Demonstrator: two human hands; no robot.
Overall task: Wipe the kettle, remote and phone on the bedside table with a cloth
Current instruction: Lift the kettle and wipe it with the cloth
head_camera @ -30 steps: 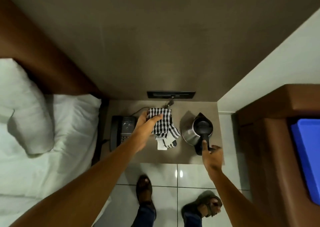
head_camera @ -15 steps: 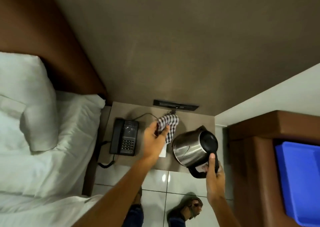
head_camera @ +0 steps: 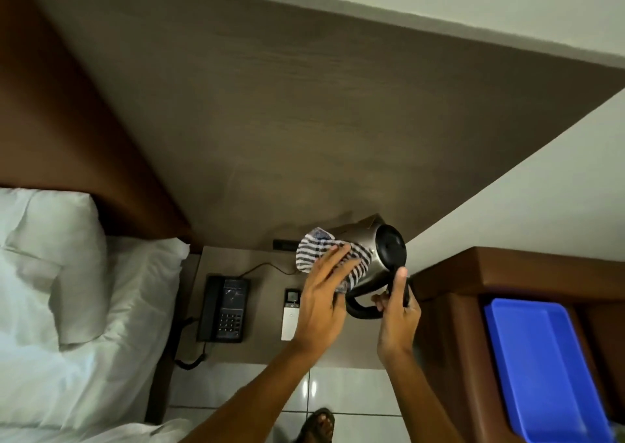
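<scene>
A steel kettle (head_camera: 368, 239) with a black lid and handle is held tilted in the air above the bedside table (head_camera: 263, 348). My right hand (head_camera: 397, 310) grips its black handle. My left hand (head_camera: 321, 297) presses a black-and-white checked cloth (head_camera: 318, 246) flat against the kettle's steel side. On the table lie a black corded phone (head_camera: 225, 307) at the left and a white remote (head_camera: 291, 314) beside my left wrist.
A bed with white pillows (head_camera: 57, 273) borders the table on the left. A brown wooden unit (head_camera: 507, 270) holding a blue tray (head_camera: 541, 368) stands at the right. A black wall panel (head_camera: 284, 244) sits behind the table. My sandalled foot (head_camera: 318, 425) is on the tiled floor.
My right hand has lifted the kettle higher and tipped it. My left hand has brought the cloth from the table onto the kettle's side, uncovering the remote.
</scene>
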